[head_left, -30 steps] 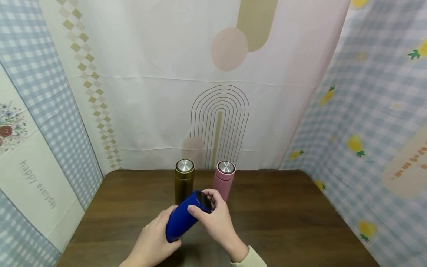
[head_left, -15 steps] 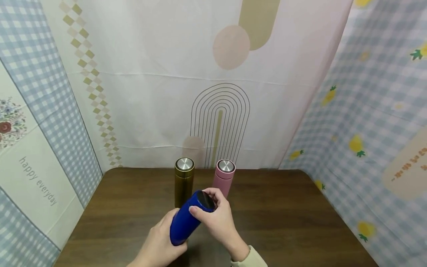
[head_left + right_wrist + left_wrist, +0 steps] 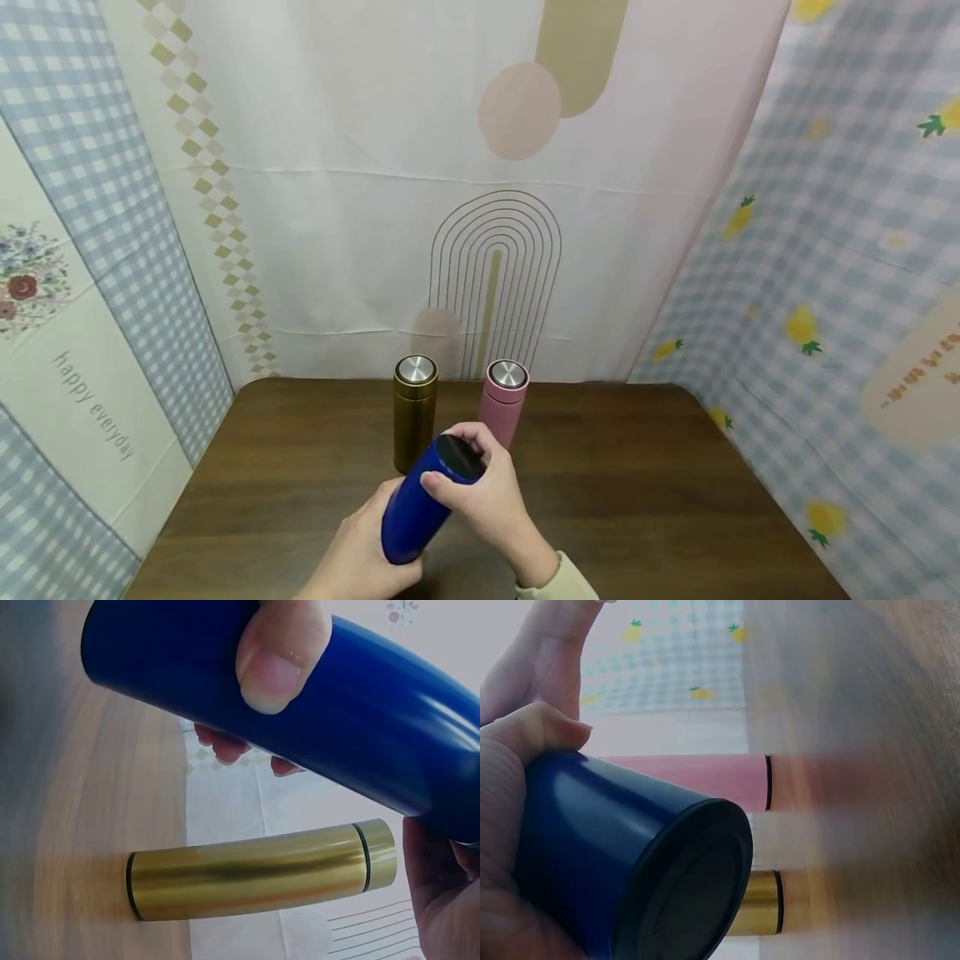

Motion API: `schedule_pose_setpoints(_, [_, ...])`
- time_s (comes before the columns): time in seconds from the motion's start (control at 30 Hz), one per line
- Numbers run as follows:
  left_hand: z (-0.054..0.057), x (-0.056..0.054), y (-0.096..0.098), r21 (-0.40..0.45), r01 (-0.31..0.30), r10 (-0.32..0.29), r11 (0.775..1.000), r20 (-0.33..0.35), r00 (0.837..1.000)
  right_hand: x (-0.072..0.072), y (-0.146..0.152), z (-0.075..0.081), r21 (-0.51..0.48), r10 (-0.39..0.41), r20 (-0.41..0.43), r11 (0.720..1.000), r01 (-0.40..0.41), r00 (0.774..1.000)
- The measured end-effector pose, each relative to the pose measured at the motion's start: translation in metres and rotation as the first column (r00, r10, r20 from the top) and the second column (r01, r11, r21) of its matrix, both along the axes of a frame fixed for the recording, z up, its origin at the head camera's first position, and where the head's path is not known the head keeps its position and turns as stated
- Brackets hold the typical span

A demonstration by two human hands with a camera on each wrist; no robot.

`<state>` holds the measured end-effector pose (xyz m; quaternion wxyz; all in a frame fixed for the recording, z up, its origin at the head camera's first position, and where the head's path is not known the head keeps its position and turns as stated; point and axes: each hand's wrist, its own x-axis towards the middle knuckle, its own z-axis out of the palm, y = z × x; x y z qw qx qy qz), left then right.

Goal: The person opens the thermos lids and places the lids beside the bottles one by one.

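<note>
A blue thermos flask [image 3: 420,512] is held in the air above the table, tilted with its dark-topped end up and to the right. My left hand [image 3: 360,546] grips its lower body; in the left wrist view the black base [image 3: 686,892] points away from the palm. At the upper end my right hand [image 3: 487,496] holds the lid part, thumb on the near side and fingers curled round the far rim. Behind the flask stand a gold thermos flask [image 3: 414,425] and a pink thermos flask [image 3: 501,417], both upright with silver-topped lids.
The brown wooden table [image 3: 637,500] stretches out on both sides of the hands. A pale patterned cloth [image 3: 337,250] hangs behind its far edge, and blue checked cloths [image 3: 787,250] flank it.
Since a second ago the blue thermos flask and my left hand have shifted slightly right and nearer, with the flask a little steeper. My right hand keeps its hold at the upper end.
</note>
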<state>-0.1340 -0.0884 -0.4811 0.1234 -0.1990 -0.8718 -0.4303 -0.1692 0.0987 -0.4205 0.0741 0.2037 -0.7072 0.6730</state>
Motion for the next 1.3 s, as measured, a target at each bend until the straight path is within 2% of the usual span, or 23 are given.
schedule_pose_setpoints(0.43, [0.0,0.001,-0.002,0.022,0.025,-0.025,0.999,0.016,1.0,-0.001,0.001,0.0,0.0,0.05,-0.02,0.999,-0.05,0.999])
schedule_pose_setpoints(0.6, [0.001,0.0,-0.004,0.035,0.066,-0.067,0.997,0.042,0.997,-0.001,0.001,0.001,-0.002,0.073,-0.03,0.997,-0.073,0.997])
schedule_pose_setpoints(0.8, [0.005,0.0,-0.006,0.051,0.122,-0.126,0.991,0.072,0.989,-0.001,0.001,0.004,-0.053,0.157,-0.068,0.986,-0.161,0.985])
schedule_pose_setpoints(0.87, [0.005,0.0,-0.006,0.093,0.18,-0.19,0.979,0.106,0.976,-0.001,0.001,0.006,-0.077,0.208,-0.076,0.974,-0.213,0.975])
schedule_pose_setpoints(0.9, [0.005,0.0,-0.006,0.129,0.218,-0.236,0.967,0.14,0.962,0.0,0.002,0.008,-0.086,0.235,-0.078,0.967,-0.242,0.969])
schedule_pose_setpoints(0.97, [0.005,0.0,-0.007,0.209,0.282,-0.325,0.936,0.208,0.923,0.0,0.002,0.01,-0.109,0.299,-0.078,0.946,-0.307,0.951])
schedule_pose_setpoints(1.03, [0.004,0.001,-0.007,0.28,0.319,-0.391,0.905,0.257,0.884,0.0,0.002,0.012,-0.125,0.35,-0.063,0.926,-0.356,0.934])
schedule_pose_setpoints(1.07, [0.004,0.002,-0.006,0.295,0.32,-0.4,0.9,0.269,0.876,0.0,0.002,0.012,-0.126,0.362,-0.057,0.922,-0.367,0.93])
schedule_pose_setpoints(1.1, [0.005,0.002,-0.006,0.295,0.313,-0.393,0.903,0.268,0.88,0.0,0.001,0.012,-0.129,0.366,-0.047,0.92,-0.369,0.929])
schedule_pose_setpoints(1.17, [0.006,0.002,-0.005,0.239,0.274,-0.33,0.932,0.236,0.914,-0.001,0.002,0.01,-0.116,0.342,-0.018,0.933,-0.341,0.94])
schedule_pose_setpoints(1.23, [0.007,0.001,-0.004,0.168,0.205,-0.236,0.964,0.191,0.953,-0.002,0.003,0.008,-0.1,0.298,0.015,0.95,-0.295,0.954])
schedule_pose_setpoints(1.3, [0.007,0.0,-0.005,0.077,0.103,-0.112,0.992,0.115,0.987,-0.002,0.004,0.006,-0.081,0.245,0.051,0.967,-0.241,0.968])
